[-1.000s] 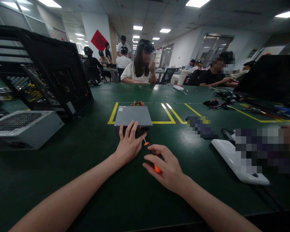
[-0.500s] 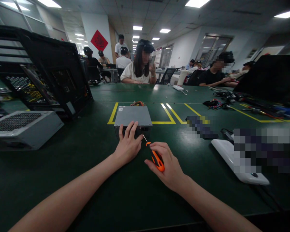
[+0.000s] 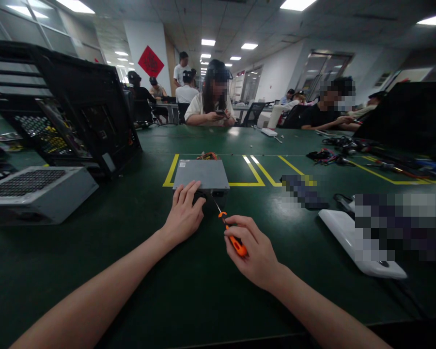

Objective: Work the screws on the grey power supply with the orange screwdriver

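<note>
A grey computer power supply (image 3: 200,173) lies on the green table, with a bundle of coloured cables (image 3: 207,155) at its far side. My left hand (image 3: 184,209) rests with its fingers apart on the left of the unit's near face and top edge. In my right hand (image 3: 253,247) is an orange and black screwdriver (image 3: 236,242), gripped by the handle. Its thin shaft points up and left, and the tip is at the power supply's near face, beside the socket. Whether the tip sits in a screw is too small to tell.
On the left stand a black computer case (image 3: 105,121) and a second grey power supply (image 3: 54,194). To the right lie a white device (image 3: 356,242), a blurred dark object (image 3: 303,191) and cables (image 3: 327,155). A person (image 3: 212,104) sits across the table.
My left hand has shifted left along the power supply's near face, away from the screwdriver tip. The screwdriver tip has moved slightly up and left. The person opposite has lowered a phone.
</note>
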A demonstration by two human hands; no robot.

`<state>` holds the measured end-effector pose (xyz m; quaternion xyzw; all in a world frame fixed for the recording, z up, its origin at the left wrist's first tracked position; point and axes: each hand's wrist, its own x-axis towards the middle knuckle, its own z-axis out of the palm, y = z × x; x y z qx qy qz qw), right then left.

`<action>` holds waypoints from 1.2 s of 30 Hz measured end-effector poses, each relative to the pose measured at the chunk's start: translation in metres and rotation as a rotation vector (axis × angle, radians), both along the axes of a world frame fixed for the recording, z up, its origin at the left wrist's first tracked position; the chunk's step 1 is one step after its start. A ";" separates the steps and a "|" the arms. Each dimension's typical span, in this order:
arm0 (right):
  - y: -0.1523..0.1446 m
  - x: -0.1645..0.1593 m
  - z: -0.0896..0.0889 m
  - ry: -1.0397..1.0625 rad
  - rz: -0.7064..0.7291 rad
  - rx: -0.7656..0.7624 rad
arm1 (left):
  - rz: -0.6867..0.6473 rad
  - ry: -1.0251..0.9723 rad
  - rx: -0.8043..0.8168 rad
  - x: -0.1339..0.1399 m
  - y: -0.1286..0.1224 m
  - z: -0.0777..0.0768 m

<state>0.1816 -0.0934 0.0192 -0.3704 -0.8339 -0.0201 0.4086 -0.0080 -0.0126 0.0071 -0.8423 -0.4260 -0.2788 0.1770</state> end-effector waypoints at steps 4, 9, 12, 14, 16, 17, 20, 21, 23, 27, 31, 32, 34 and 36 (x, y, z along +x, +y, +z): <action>-0.001 0.000 0.001 -0.057 -0.031 -0.003 | -0.001 -0.008 0.012 0.001 0.001 0.001; 0.000 0.001 -0.001 0.046 -0.046 -0.079 | -0.011 -0.027 0.009 0.001 0.001 0.001; 0.000 0.001 -0.001 -0.028 -0.009 -0.065 | -0.004 -0.013 0.011 0.001 0.002 0.000; 0.000 0.000 -0.001 -0.051 -0.016 -0.066 | -0.004 -0.016 0.009 0.001 0.002 0.000; 0.001 0.000 -0.001 -0.017 -0.047 -0.075 | -0.010 -0.032 0.010 0.001 0.002 0.000; 0.001 -0.001 -0.001 0.015 -0.059 -0.076 | -0.014 -0.040 0.008 0.001 0.002 0.000; 0.002 0.000 -0.002 0.091 -0.062 -0.067 | -0.019 -0.057 0.006 0.001 0.002 0.000; 0.002 0.000 -0.003 0.085 -0.047 -0.063 | -0.019 -0.058 0.006 0.001 0.002 0.000; 0.001 0.000 -0.002 0.043 -0.020 -0.056 | -0.019 -0.055 0.010 0.001 0.002 0.000; -0.001 0.000 0.001 0.018 -0.001 -0.059 | -0.009 -0.035 0.014 0.001 0.002 -0.001; 0.001 0.000 0.002 0.070 -0.043 -0.058 | -0.001 -0.031 0.006 0.002 0.002 0.000; 0.002 0.000 0.002 0.086 -0.053 -0.052 | 0.000 -0.030 0.005 0.002 0.002 0.000; 0.002 0.001 0.001 0.085 -0.057 -0.044 | 0.001 -0.029 0.004 0.001 0.002 0.001; 0.002 0.001 0.000 0.043 -0.052 -0.047 | -0.001 -0.033 0.003 0.001 0.002 0.000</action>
